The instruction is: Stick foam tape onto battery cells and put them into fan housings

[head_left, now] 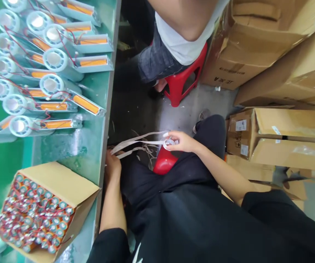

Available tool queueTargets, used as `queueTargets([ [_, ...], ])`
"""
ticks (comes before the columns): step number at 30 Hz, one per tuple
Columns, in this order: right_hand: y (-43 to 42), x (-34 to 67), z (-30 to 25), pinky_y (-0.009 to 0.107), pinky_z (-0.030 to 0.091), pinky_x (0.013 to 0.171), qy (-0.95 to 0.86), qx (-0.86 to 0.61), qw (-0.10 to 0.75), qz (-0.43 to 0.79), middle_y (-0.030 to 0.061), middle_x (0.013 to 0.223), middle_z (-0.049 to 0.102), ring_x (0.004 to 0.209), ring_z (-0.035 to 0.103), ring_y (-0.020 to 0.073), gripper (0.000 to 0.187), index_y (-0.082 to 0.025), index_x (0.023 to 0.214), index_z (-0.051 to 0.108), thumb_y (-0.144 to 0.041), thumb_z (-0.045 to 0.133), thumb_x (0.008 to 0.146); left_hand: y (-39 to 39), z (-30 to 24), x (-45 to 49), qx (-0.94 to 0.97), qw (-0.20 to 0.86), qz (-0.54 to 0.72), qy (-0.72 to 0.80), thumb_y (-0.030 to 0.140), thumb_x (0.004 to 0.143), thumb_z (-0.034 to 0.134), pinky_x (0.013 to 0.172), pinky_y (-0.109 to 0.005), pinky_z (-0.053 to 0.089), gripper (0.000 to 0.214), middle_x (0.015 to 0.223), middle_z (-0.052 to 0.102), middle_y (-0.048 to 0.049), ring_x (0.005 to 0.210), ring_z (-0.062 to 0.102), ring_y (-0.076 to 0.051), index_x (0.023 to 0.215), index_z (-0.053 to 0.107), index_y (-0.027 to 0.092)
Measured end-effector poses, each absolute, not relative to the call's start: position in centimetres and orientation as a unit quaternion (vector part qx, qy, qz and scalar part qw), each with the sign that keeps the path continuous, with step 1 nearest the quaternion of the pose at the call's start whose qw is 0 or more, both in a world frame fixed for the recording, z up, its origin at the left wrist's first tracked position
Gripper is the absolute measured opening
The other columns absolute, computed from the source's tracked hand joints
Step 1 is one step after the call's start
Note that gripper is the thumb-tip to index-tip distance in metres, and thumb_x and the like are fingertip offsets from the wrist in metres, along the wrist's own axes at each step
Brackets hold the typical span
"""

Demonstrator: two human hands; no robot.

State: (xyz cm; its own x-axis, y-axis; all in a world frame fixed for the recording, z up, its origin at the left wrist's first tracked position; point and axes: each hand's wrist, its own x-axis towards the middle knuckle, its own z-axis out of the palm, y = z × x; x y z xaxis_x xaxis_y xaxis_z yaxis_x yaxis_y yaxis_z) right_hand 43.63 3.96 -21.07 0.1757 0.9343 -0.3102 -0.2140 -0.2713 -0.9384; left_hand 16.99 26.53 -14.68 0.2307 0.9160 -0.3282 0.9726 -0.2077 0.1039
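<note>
Low beside the bench edge, my left hand is closed on one end of several thin pale strips; its fingertips are partly hidden. The strips stretch across my lap to my right hand. There, my fingers pinch a small white ring-shaped roll, whose kind I cannot make out for certain. More loose strips dangle below, between my knees.
Light-blue cylinders with orange cells in trays crowd the green bench. Nearer is a carton of wired orange-and-teal battery cells. Ahead, a co-worker sits on a red stool. Cardboard boxes line the right side.
</note>
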Motion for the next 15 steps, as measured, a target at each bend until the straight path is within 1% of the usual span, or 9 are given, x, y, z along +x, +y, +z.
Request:
queueTargets([
  [3, 2.7, 44.4, -20.9, 0.027, 0.053, 0.074, -0.305, -0.578, 0.519, 0.550, 0.0062, 0.102, 0.073, 0.083, 0.068, 0.0160, 0.065, -0.015, 0.128, 0.067, -0.045, 0.088, 0.075, 25.5, -13.7, 18.6, 0.791, 0.147, -0.069, 0.590, 0.019, 0.095, 0.035, 0.092, -0.048, 0.057, 0.043, 0.115, 0.075, -0.0196, 0.110, 0.070, -0.037, 0.121, 0.069, 0.013],
  [5, 2.2, 44.3, -20.6, 0.027, 0.055, 0.074, -0.293, -0.571, 0.532, 0.552, 0.0084, 0.113, 0.072, 0.086, 0.069, 0.0159, 0.074, -0.017, 0.137, 0.061, -0.045, 0.089, 0.074, 24.1, -13.2, 20.5, 0.813, 0.163, -0.052, 0.556, 0.021, 0.095, 0.039, 0.093, -0.045, 0.056, 0.037, 0.112, 0.075, -0.0179, 0.108, 0.071, -0.035, 0.114, 0.070, 0.014],
  [7, 2.1, 44.1, -20.0, 0.027, 0.058, 0.076, -0.279, -0.544, 0.559, 0.559, 0.0129, 0.132, 0.067, 0.090, 0.070, 0.0157, 0.093, -0.021, 0.153, 0.048, -0.042, 0.090, 0.073, 22.7, -12.5, 23.4, 0.838, 0.183, -0.033, 0.513, 0.024, 0.096, 0.043, 0.092, -0.039, 0.056, 0.032, 0.106, 0.076, -0.0130, 0.102, 0.073, -0.029, 0.111, 0.070, 0.017],
  [8, 2.2, 44.0, -19.5, 0.027, 0.059, 0.077, -0.276, -0.524, 0.577, 0.562, 0.0152, 0.144, 0.062, 0.093, 0.071, 0.0158, 0.104, -0.025, 0.160, 0.038, -0.040, 0.091, 0.072, 22.1, -11.8, 25.3, 0.855, 0.199, -0.011, 0.479, 0.025, 0.096, 0.045, 0.090, -0.036, 0.057, 0.029, 0.101, 0.076, -0.0101, 0.096, 0.073, -0.025, 0.109, 0.070, 0.018],
  [10, 3.0, 44.0, -18.0, 0.027, 0.062, 0.079, -0.288, -0.473, 0.612, 0.564, 0.0168, 0.161, 0.046, 0.099, 0.071, 0.0164, 0.121, -0.035, 0.167, 0.020, -0.037, 0.093, 0.070, 21.1, -9.3, 29.8, 0.895, 0.247, 0.051, 0.368, 0.026, 0.095, 0.050, 0.083, -0.030, 0.057, 0.022, 0.090, 0.075, -0.0045, 0.084, 0.072, -0.019, 0.103, 0.069, 0.020],
  [11, 3.5, 44.1, -17.0, 0.028, 0.063, 0.079, -0.306, -0.443, 0.626, 0.564, 0.0159, 0.164, 0.042, 0.101, 0.072, 0.0170, 0.126, -0.039, 0.167, 0.016, -0.038, 0.094, 0.068, 20.7, -7.5, 32.3, 0.911, 0.280, 0.085, 0.290, 0.025, 0.095, 0.051, 0.079, -0.029, 0.058, 0.019, 0.085, 0.073, -0.0019, 0.079, 0.072, -0.017, 0.099, 0.068, 0.021],
  [12, 4.1, 44.3, -16.0, 0.029, 0.064, 0.078, -0.328, -0.410, 0.640, 0.561, 0.0149, 0.164, 0.043, 0.101, 0.072, 0.0178, 0.129, -0.040, 0.167, 0.016, -0.040, 0.095, 0.065, 20.1, -5.5, 35.0, 0.922, 0.313, 0.097, 0.207, 0.025, 0.095, 0.051, 0.077, -0.028, 0.058, 0.017, 0.081, 0.071, 0.0007, 0.077, 0.072, -0.016, 0.096, 0.067, 0.021],
  [13, 4.7, 44.5, -14.9, 0.030, 0.064, 0.076, -0.350, -0.378, 0.650, 0.559, 0.0141, 0.158, 0.050, 0.099, 0.073, 0.0189, 0.127, -0.038, 0.165, 0.022, -0.042, 0.097, 0.062, 19.5, -3.2, 37.8, 0.925, 0.342, 0.094, 0.135, 0.026, 0.097, 0.049, 0.078, -0.028, 0.059, 0.018, 0.080, 0.069, 0.0028, 0.078, 0.074, -0.015, 0.092, 0.066, 0.021],
  [15, 5.6, 45.5, -12.5, 0.032, 0.064, 0.075, -0.391, -0.330, 0.654, 0.557, 0.0110, 0.132, 0.068, 0.094, 0.074, 0.0210, 0.109, -0.029, 0.154, 0.043, -0.050, 0.097, 0.062, 17.8, 1.2, 43.2, 0.922, 0.381, 0.057, 0.033, 0.026, 0.099, 0.042, 0.084, -0.031, 0.059, 0.024, 0.086, 0.067, 0.0063, 0.091, 0.078, -0.014, 0.092, 0.065, 0.021],
])
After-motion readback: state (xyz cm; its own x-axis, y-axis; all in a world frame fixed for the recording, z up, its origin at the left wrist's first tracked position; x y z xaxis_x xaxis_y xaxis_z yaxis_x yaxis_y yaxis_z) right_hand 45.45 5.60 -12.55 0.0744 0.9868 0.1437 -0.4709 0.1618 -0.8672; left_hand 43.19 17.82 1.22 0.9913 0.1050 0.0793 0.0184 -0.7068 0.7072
